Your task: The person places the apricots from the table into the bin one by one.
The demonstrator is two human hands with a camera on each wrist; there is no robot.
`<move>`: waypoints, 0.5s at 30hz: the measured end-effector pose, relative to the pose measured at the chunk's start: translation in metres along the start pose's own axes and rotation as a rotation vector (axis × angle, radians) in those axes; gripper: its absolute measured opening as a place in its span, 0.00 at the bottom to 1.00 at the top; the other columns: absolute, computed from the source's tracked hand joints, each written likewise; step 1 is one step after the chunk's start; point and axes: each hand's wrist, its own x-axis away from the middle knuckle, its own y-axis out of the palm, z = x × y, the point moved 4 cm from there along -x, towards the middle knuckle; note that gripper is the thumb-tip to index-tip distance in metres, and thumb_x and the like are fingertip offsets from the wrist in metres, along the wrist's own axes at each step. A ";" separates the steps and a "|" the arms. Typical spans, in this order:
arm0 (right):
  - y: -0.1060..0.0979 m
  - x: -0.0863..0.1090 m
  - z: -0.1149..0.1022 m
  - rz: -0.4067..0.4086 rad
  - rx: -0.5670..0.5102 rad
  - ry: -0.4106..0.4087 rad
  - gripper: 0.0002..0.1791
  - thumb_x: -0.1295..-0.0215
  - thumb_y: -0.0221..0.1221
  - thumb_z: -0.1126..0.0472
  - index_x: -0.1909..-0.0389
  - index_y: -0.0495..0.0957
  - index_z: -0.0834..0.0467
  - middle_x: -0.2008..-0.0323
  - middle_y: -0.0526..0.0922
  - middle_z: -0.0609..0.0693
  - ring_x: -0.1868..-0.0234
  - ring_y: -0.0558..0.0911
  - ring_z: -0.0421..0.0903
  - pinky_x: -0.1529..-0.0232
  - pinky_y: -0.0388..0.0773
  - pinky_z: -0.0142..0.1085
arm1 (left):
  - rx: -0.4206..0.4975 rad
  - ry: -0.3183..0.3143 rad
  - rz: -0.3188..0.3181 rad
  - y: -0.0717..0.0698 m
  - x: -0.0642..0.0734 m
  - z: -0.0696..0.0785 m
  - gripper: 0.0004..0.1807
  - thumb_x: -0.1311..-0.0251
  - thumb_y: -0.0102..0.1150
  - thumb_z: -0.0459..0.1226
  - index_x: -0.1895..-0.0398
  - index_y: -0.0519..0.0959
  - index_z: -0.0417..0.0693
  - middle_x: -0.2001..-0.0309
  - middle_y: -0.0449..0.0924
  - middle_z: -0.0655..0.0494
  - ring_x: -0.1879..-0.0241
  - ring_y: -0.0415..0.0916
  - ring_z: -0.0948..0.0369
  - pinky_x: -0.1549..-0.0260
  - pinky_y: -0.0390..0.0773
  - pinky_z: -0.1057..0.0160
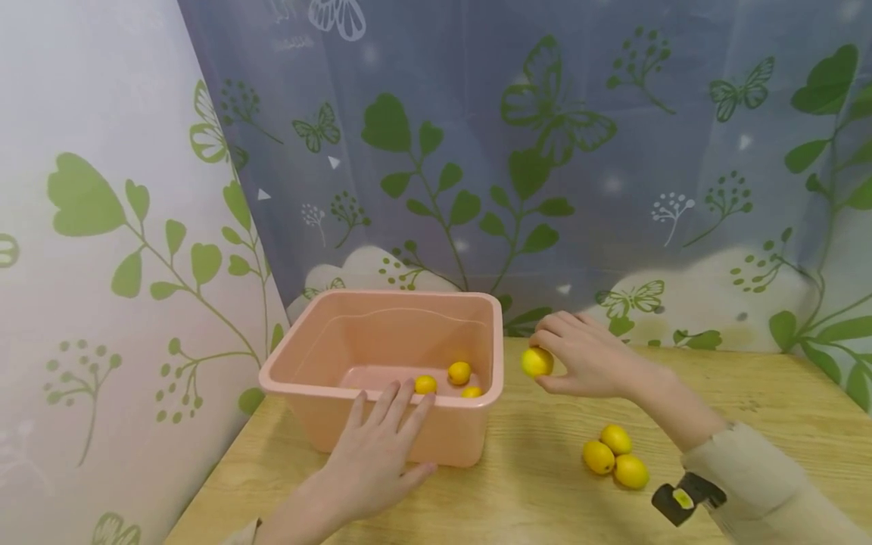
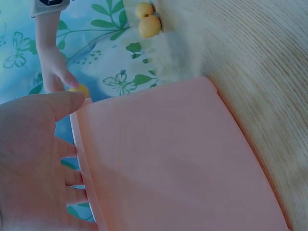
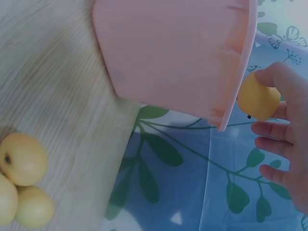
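Observation:
A lemon (image 1: 537,362) is pinched between the thumb and fingers of my right hand (image 1: 587,354), raised just right of the pink plastic bin (image 1: 381,390). In the right wrist view this lemon (image 3: 259,96) appears beside the bin's rim, with the other fingers spread below it. My left hand (image 1: 381,446) rests on the bin's near rim, its fingers extended over the edge. Inside the bin lie a lemon (image 1: 459,372), another lemon (image 1: 425,384) and a third lemon (image 1: 471,392), partly hidden by the near wall.
Three lemons (image 1: 615,456) sit in a cluster on the wooden table (image 1: 538,492), right of the bin and nearer to me. Behind the table hangs a blue cloth (image 1: 477,151) printed with leaves and butterflies; a pale printed cloth (image 1: 136,303) hangs on the left.

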 end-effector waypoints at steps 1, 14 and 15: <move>0.000 -0.002 0.000 0.003 -0.001 0.000 0.20 0.53 0.65 0.50 0.61 0.76 0.56 0.61 0.74 0.48 0.58 0.72 0.47 0.59 0.69 0.45 | -0.001 -0.001 -0.001 0.000 0.000 0.000 0.42 0.40 0.47 0.59 0.29 0.54 0.47 0.30 0.49 0.40 0.32 0.49 0.44 0.41 0.49 0.36; -0.007 -0.030 -0.007 -0.020 -0.023 0.004 0.20 0.50 0.63 0.49 0.59 0.76 0.56 0.60 0.74 0.48 0.56 0.71 0.49 0.56 0.66 0.46 | -0.012 0.003 0.003 0.000 0.001 0.000 0.41 0.40 0.48 0.59 0.29 0.55 0.47 0.30 0.50 0.40 0.33 0.50 0.44 0.41 0.50 0.36; -0.008 -0.032 -0.008 -0.018 -0.027 0.001 0.19 0.50 0.63 0.49 0.60 0.76 0.55 0.60 0.74 0.48 0.56 0.71 0.49 0.56 0.66 0.46 | -0.010 0.003 0.005 -0.001 0.001 0.000 0.41 0.40 0.48 0.59 0.29 0.55 0.46 0.30 0.51 0.40 0.33 0.50 0.44 0.41 0.50 0.36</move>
